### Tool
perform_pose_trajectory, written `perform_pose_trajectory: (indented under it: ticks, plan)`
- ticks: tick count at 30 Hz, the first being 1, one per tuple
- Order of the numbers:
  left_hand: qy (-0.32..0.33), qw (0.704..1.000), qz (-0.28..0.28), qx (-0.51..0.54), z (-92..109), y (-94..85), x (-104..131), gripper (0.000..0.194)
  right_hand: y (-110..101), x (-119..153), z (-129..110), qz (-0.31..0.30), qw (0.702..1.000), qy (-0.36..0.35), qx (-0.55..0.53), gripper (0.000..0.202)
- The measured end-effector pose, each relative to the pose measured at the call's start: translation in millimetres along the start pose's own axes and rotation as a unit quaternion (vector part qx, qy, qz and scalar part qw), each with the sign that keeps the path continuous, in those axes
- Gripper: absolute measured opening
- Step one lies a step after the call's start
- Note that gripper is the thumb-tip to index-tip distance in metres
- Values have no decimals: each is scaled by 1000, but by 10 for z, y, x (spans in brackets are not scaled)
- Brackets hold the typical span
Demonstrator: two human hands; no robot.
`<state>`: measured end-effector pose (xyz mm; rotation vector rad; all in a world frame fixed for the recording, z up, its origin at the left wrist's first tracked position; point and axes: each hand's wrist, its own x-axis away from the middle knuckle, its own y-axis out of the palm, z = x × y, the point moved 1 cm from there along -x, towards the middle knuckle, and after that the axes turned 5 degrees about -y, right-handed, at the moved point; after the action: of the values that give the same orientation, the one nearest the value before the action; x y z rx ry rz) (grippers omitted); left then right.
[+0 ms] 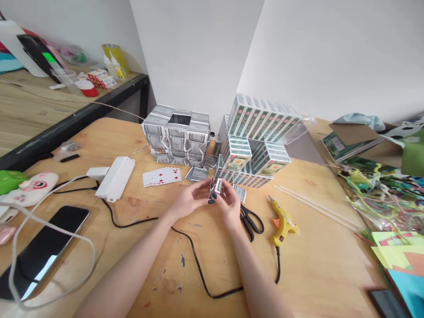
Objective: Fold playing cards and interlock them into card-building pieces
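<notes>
desk (314,265): while both hands work above it, this wooden desk carries everything here.
pack stack (255,141): green card packs piled behind the hands, topmost row tilted.
card box (177,134): left of the pack stack, walled with folded cards; the top opening looks dark, contents not visible.
glue gun (283,223): in front of the pack stack, lying on its side; scissors (250,218) just beside it.
left hand (188,201): fingers pinched on the folded card.
right hand (230,207): fingers closed on the folded card too.
folded card (217,187): held just in front of the pack stack.
advice: probably best to press creases squarely.
</notes>
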<state>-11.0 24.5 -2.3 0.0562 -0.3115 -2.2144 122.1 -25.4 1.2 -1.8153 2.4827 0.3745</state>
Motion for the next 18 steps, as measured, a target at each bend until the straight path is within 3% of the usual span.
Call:
perform_pose_trajectory:
  ticks: [12, 18]
  plan:
    - [83, 980, 38, -175, -51, -23, 11, 55, -9, 1, 17, -77, 996, 10, -37, 59]
    - [135, 944, 114, -278, -52, -38, -4, 46, -5, 1, 61, -72, 997, 23, -7, 59]
